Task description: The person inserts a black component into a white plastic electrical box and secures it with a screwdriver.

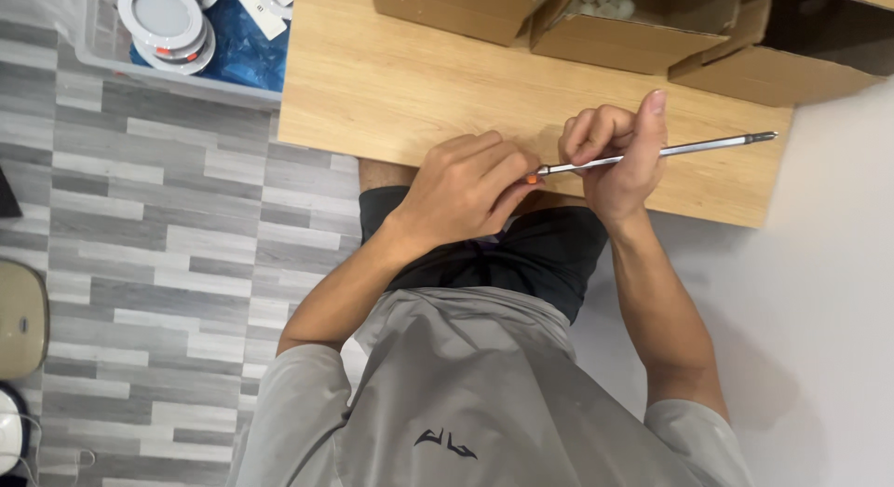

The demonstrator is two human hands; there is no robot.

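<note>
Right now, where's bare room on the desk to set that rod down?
Bare wood spans the wooden desk from its left edge to the hands, below the cardboard boxes. Crowded: the far edge, plus the near edge where left hand and right hand grip the metal rod.

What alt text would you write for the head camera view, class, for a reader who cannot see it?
A person's two hands hold a long thin metal rod over a light wooden table: the left hand pinches its orange end, the right hand wraps the shaft. Open cardboard boxes line the table's far edge; round white light fittings fill a clear bin beside it.
</note>
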